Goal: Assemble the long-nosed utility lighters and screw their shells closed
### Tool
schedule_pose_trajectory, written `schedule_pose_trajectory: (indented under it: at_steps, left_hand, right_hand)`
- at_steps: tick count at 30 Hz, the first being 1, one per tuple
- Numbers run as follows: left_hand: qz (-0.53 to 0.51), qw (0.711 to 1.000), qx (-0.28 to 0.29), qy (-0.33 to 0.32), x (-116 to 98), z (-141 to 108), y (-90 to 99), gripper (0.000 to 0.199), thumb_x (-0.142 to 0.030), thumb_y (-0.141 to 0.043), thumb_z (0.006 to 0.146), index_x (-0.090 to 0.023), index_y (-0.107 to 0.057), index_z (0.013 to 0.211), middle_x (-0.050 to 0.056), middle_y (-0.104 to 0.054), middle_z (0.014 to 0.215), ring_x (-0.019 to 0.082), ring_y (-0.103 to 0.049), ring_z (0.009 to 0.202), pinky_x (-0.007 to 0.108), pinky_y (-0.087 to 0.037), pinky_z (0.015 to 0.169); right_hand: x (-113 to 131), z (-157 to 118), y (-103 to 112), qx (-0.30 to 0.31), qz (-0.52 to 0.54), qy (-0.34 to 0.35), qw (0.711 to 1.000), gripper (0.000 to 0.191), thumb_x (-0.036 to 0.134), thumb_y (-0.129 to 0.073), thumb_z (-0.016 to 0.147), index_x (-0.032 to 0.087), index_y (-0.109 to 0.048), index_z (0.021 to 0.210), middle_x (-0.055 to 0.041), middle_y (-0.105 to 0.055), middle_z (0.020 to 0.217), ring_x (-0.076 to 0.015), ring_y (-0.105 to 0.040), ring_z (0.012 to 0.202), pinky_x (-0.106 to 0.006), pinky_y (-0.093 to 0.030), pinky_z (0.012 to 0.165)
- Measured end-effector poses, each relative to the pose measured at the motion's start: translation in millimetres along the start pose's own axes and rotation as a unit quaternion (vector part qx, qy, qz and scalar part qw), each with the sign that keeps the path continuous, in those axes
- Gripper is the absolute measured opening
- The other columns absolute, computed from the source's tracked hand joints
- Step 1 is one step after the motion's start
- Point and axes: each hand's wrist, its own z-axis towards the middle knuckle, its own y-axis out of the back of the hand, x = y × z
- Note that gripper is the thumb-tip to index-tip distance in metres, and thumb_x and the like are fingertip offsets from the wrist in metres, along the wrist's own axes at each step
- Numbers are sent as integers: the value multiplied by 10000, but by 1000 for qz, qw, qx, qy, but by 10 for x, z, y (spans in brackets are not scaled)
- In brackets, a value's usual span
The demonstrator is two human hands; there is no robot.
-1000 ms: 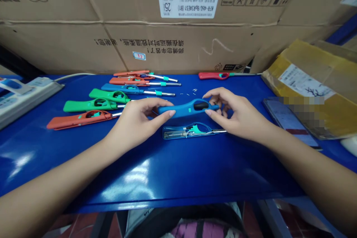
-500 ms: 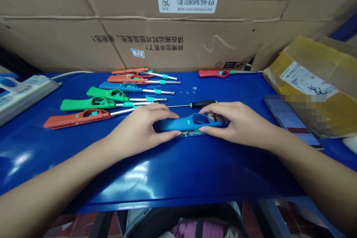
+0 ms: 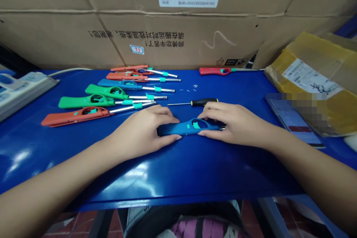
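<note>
Blue lighter (image 3: pixel 182 128) lies lengthwise on the bench (image 3: pixel 192 178), between the two hands. Left hand (image 3: pixel 147 128): thumb and fingers in a narrow grip around the butt end. Right hand (image 3: pixel 237 124): thumb on the near edge, fingers along the far side, holding the front end; a short bit of metal stem (image 3: pixel 222 128) shows there, the rest hidden. A teal piece (image 3: pixel 196 124) is visible inside the handle's oval opening.

Step in hand (judged from the pose only): seating the blue casing, with both ends steadied. The next move calls for even pressure along the edges and a check that the stem sits true; cannot tell from this angle whether the casing meets fully.

Screwdriver (image 3: pixel 205 102) lies just beyond, apart from the lighter, its handle near the right hand. Row of other lighters (image 3: pixel 80 101) to the left.
</note>
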Motion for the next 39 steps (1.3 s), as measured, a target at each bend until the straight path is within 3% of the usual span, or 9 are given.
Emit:
schedule_pose_trajectory:
  at_steps: [25, 39]
  left_hand:
    - [45, 999, 6, -11, -50, -10, 52, 274, -413, -699, 872, -240, -740, 1080, 34, -733, 1075, 238, -687, 999, 366, -558, 868]
    - [27, 999, 20, 17, -71, -20, 34, 249, -404, -737, 850, -255, -723, 1049, -9, -727, 1058, 220, -700, 971, 341, -558, 800]
  right_hand:
    - [40, -12, 49, 13, -15, -3, 1000, 260, 428, -671, 909, 220, -692, 1063, -54, -708, 1031, -219, -668, 902, -337, -521, 779]
    - [33, -15, 39, 20, -5, -7, 1000, 285, 407, -707, 892, 201, -692, 1087, -55, -704, 1049, -217, -674, 916, -331, -521, 775]
